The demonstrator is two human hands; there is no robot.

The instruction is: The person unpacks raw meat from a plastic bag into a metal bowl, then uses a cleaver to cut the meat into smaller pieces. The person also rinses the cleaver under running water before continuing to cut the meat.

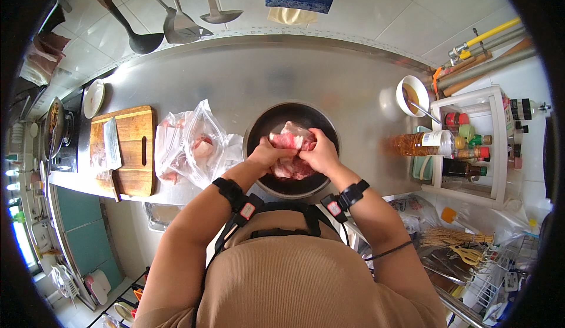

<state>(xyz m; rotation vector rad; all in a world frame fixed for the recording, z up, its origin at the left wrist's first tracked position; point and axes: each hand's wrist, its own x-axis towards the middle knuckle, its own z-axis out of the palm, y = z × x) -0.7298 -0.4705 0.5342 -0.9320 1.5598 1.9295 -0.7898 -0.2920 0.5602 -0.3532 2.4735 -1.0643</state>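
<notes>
Both hands are over a dark round metal pan on the steel counter. My left hand grips the left side of a piece of raw pink meat with pale fat. On its right side my right hand grips the same piece, with the thumbs close together at its middle. More raw meat shows just below the thumbs in the pan; whether it is a separate piece I cannot tell. Left of the pan lies a clear plastic bag with pieces of raw meat inside.
A cleaver lies on a wooden cutting board at the left, its handle over the front edge. At the right stand a white bowl of brown liquid with a spoon, an oil bottle and a white rack of bottles. Utensils hang behind.
</notes>
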